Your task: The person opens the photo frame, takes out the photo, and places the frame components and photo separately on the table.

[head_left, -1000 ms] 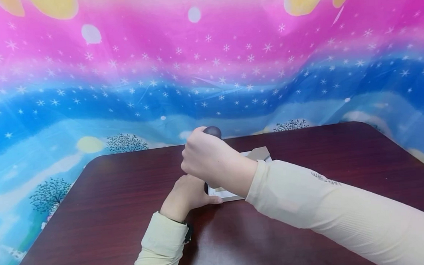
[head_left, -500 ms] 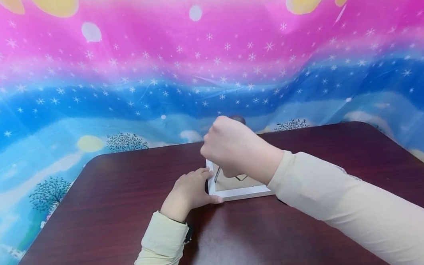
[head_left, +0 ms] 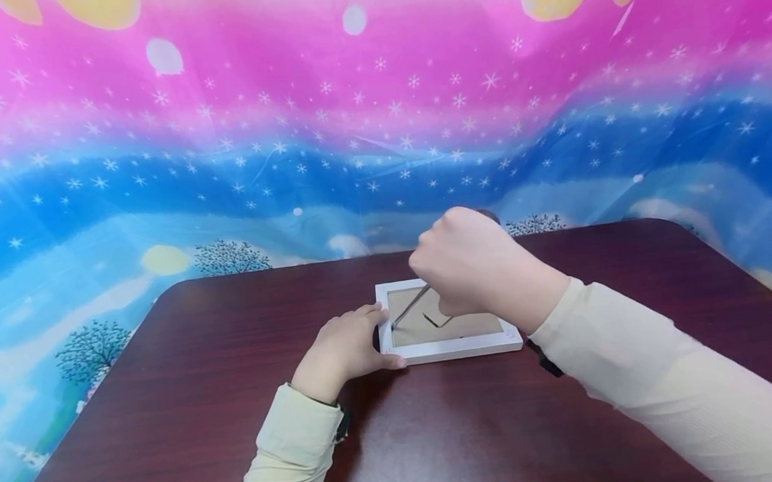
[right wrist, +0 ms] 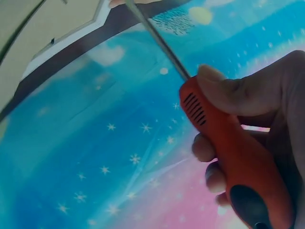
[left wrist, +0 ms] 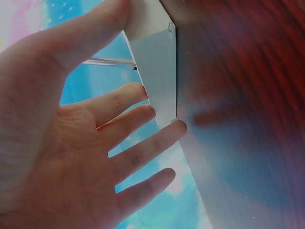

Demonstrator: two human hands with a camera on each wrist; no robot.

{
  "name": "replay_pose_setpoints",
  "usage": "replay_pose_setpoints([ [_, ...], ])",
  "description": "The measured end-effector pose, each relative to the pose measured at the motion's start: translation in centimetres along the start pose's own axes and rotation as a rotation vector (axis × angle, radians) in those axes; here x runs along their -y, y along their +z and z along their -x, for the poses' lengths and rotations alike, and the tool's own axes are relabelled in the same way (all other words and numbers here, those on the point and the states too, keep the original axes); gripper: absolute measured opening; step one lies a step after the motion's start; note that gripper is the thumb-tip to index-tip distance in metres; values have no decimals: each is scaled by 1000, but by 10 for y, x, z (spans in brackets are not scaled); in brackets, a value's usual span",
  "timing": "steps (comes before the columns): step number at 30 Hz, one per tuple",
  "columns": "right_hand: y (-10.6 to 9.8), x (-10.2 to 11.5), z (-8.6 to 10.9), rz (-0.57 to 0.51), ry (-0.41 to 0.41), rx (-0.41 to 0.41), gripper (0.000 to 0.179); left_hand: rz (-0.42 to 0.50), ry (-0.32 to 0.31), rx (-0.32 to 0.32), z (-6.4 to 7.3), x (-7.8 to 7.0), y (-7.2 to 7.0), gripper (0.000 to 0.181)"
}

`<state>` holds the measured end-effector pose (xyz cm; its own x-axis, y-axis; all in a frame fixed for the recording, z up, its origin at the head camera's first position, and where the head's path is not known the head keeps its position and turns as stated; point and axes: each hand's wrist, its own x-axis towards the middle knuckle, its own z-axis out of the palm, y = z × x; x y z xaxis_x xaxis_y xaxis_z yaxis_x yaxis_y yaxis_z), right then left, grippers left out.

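Note:
A white picture frame (head_left: 457,352) lies on the table with its brown backing board (head_left: 475,326) facing up. My left hand (head_left: 339,352) rests against the frame's left end, thumb at the near corner; the left wrist view shows its fingers straight, with fingertips (left wrist: 151,110) at the frame's side. My right hand (head_left: 479,265) grips a screwdriver with a red and black handle (right wrist: 238,143). Its metal shaft (head_left: 412,305) slants down to the left, tip at the inner left edge of the frame. Most of the handle is hidden behind the right hand in the head view.
The dark reddish-brown table (head_left: 224,395) has rounded far corners. Behind it hangs a pink and blue backdrop (head_left: 329,149) with snowflakes. A small dark bent piece (head_left: 432,321) shows on the backing board.
My right hand has moved to the right, and the screwdriver tilts over further, uncovering more of the frame. The left hand and the frame have stayed in place.

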<state>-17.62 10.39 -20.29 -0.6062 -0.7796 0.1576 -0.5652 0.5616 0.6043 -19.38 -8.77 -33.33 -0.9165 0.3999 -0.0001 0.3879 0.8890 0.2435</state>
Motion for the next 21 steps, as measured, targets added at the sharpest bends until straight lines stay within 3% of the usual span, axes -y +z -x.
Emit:
replay_pose_setpoints([
  [5, 15, -10, 15, -170, 129, -49, 36, -8, -11, 9, 0, 0, -1, 77],
  [10, 30, -17, 33, -316, 182, -93, 21, -9, -15, 8, -1, -1, -1, 79],
  [17, 52, -17, 54, -390, 254, -98, 28, -12, -15, 9, -1, -1, -1, 80],
  [21, 66, -15, 65, -406, 260, -140, 28, -8, -15, 12, -1, 0, -1, 81],
])
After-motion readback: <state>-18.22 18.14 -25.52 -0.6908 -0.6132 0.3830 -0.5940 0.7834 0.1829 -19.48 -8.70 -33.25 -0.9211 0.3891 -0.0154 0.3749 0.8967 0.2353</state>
